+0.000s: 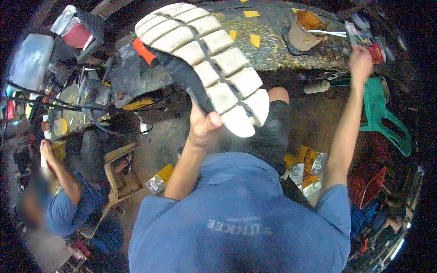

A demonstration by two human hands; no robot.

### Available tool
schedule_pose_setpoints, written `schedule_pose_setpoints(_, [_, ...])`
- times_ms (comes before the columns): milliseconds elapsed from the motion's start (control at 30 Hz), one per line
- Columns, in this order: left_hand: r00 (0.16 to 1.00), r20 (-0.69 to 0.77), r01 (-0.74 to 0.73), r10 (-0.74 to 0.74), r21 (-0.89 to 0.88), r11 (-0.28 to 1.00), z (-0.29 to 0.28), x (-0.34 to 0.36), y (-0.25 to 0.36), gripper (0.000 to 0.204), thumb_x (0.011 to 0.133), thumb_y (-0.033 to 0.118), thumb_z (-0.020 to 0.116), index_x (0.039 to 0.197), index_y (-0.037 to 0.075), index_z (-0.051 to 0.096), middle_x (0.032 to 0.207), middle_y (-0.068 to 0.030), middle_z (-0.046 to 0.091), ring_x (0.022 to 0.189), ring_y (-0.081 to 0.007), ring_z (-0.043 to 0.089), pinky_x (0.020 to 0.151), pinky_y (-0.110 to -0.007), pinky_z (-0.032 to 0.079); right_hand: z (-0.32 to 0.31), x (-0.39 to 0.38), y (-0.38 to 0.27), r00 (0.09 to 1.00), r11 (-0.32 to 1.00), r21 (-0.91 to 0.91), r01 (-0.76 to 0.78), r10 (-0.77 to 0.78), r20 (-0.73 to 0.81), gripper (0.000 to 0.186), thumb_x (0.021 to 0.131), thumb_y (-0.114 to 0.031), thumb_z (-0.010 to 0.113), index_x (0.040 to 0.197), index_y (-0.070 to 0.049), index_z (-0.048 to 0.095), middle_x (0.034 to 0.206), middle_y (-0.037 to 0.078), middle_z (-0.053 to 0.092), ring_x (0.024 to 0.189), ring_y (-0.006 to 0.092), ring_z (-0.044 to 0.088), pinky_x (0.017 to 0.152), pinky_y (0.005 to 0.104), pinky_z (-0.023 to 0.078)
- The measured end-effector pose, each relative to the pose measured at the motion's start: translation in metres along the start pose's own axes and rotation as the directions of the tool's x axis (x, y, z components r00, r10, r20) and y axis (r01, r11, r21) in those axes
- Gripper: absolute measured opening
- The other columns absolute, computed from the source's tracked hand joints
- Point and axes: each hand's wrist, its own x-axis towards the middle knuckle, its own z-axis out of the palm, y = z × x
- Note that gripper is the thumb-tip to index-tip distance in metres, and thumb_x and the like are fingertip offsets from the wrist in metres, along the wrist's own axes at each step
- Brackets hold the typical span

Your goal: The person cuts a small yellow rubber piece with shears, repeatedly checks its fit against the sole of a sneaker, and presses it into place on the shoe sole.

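In my left hand is a dark shoe, raised in front of my chest with its sole turned toward me. My fingers wrap its heel end, with the thumb on the near side. White segmented blocks make up the sole, split by a dark groove. An orange tab sticks out at the shoe's far left. My right arm stretches far out to the bench's right end, where my right hand is among small jumbled items. Its fingertips blur into them, so a grip cannot be made out.
On the stained bench stands a glue-smeared pot, white sticks leaning from it. A green plastic stool is at the right. Yellow-and-clear packs lie by my legs. At the left a co-worker sits near a chair.
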Motion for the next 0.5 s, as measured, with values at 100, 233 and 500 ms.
schedule_pose_setpoints(100, [0.998,0.02,-0.058,0.058,0.03,0.998,0.017,0.009,0.006,0.118,0.067,0.025,0.096,0.158,0.007,0.024,0.141,-0.0138,0.055,0.129,-0.03,0.057,0.11,-0.047,0.047,-0.068,-0.035,-0.016,0.898,0.819,0.471,-0.327,0.425,-0.114,0.038,0.102,-0.036,0.061,0.107,0.0,0.071,0.094,0.017,0.074,0.083,0.0294,0.071,0.07,0.0402,0.057])
schedule_pose_setpoints(233, [0.962,0.091,-0.266,0.256,0.128,0.955,0.041,0.034,0.002,0.135,0.054,0.032,0.103,0.158,0.001,0.023,0.149,-0.0159,0.05,0.133,-0.0309,0.056,0.111,-0.047,0.048,-0.146,-0.112,-0.085,0.892,-0.148,0.978,-0.147,0.408,0.195,0.025,0.107,-0.027,0.057,0.101,-0.003,0.061,0.084,0.007,0.061,0.062,0.0157,0.057,0.055,0.0314,0.051])
schedule_pose_setpoints(500, [0.905,0.243,-0.413,0.35,0.304,0.858,0.046,0.05,-0.003,0.145,0.05,0.05,0.099,0.161,0.006,0.017,0.166,-0.0125,0.026,0.147,-0.0309,0.04,0.119,-0.046,0.04,-0.207,-0.203,-0.254,0.962,-0.332,0.916,-0.227,0.071,0.264,0.018,0.107,-0.02,0.054,0.11,-0.006,0.044,0.088,0.012,0.056,0.072,0.0228,0.065,0.068,0.0445,0.063])
